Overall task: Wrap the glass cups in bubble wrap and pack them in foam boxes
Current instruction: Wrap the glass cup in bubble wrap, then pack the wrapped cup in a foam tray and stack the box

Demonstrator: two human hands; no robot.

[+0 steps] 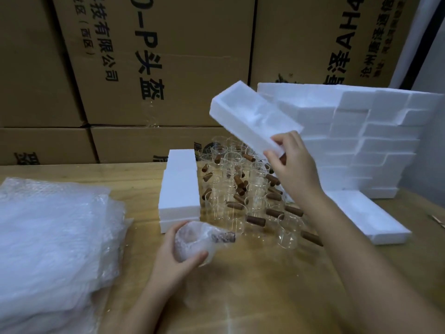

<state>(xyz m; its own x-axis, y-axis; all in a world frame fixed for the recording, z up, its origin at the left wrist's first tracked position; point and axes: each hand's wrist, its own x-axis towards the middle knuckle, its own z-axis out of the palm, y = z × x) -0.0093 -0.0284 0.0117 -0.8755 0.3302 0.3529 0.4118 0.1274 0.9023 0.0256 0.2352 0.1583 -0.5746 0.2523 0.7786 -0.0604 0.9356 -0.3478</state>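
Left hand [177, 257] gripping one wrapped cup [192, 242], right hand [292, 165] lifting one foam tray [252, 119]

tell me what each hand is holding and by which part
The left hand grips the bubble-wrapped glass cup around its body. The right hand pinches the open foam box by its near end.

Wooden table [265, 297], stacked printed cardboard cartons [192, 44] behind it
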